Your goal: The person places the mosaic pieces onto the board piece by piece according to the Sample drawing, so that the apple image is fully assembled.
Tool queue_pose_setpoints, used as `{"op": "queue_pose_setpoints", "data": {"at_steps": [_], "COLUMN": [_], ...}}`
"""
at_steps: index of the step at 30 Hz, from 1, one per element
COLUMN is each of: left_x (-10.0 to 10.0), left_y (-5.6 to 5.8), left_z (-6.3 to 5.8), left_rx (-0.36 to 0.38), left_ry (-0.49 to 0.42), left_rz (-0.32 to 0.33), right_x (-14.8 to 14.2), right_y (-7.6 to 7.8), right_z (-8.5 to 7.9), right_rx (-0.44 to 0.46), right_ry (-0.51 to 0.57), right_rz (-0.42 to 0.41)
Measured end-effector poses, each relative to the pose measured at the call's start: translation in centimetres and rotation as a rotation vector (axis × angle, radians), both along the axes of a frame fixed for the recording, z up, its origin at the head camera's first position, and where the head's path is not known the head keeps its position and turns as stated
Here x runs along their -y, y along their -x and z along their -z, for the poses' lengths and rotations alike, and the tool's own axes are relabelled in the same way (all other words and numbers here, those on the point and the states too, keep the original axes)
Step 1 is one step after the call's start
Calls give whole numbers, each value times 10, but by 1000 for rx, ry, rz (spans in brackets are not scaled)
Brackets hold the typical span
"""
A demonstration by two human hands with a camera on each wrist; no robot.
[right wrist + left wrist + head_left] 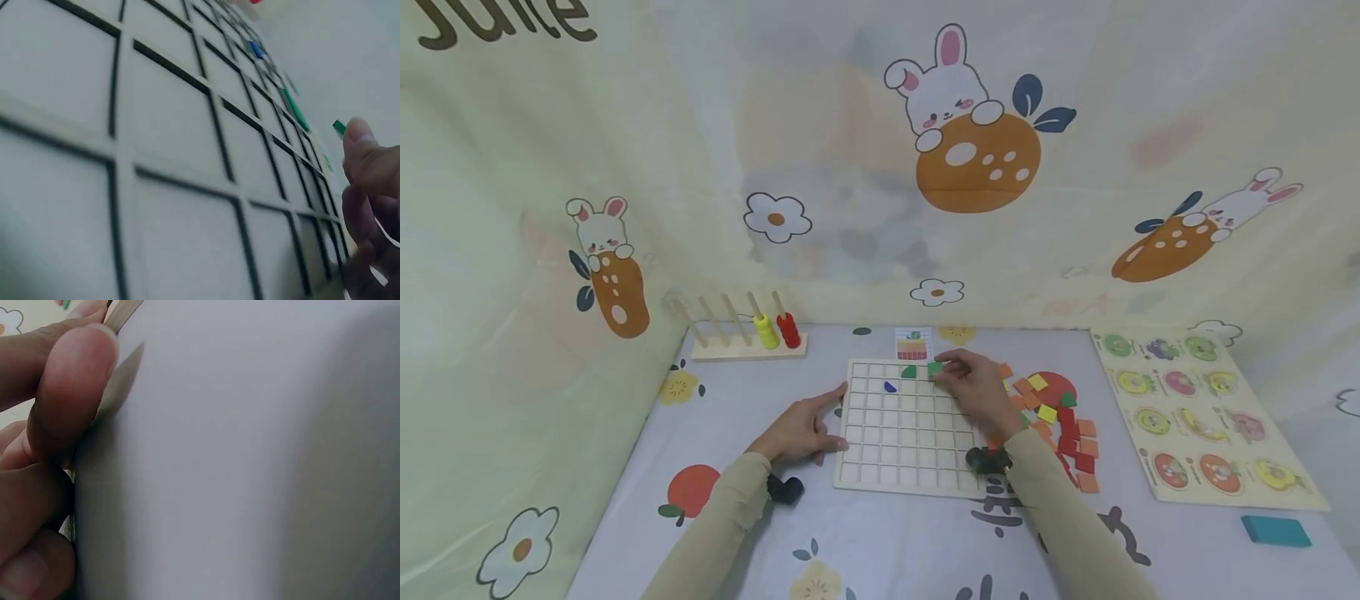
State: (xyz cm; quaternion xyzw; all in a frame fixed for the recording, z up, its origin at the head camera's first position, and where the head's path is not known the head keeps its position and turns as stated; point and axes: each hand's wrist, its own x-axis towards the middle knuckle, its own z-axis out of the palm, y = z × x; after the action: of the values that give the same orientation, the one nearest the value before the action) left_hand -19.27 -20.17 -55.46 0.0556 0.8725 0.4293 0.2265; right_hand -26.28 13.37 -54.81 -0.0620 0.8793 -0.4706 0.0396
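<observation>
A pale wooden grid board (887, 457) lies on the table between the two hands. My left hand (796, 427) rests at its left side, thumb and index finger spread along the edge. In the left wrist view the thumb (78, 381) meets the edge of the board (124, 314). My right hand (979, 390) pinches a small green piece (934, 369) over the top row; in the right wrist view that green piece (339, 127) shows at the thumb tip. Within the grid sit a green quarter-round piece (909, 372) and a small blue piece (891, 387).
Behind the board lies a small picture card (913, 343). Loose orange, red and yellow tiles (1067, 421) spread to the right. A bead-peg stand (748, 347) is at back left. A fruit picture board (1206, 417) and teal block (1276, 531) lie far right.
</observation>
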Motion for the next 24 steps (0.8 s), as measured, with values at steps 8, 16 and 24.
{"op": "queue_pose_setpoints", "data": {"at_steps": [8,16,24], "left_x": [-1,0,1], "left_y": [-1,-2,-1], "left_z": [-2,0,0], "left_rx": [-3,-5,-21], "left_ry": [0,-7,-11], "left_rz": [-3,0,12], "right_x": [18,21,25], "right_y": [7,8,10], "right_z": [10,11,9], "right_rx": [-32,-28,19], "right_ry": [-171,-249,-270], "right_rz": [34,50,69]}}
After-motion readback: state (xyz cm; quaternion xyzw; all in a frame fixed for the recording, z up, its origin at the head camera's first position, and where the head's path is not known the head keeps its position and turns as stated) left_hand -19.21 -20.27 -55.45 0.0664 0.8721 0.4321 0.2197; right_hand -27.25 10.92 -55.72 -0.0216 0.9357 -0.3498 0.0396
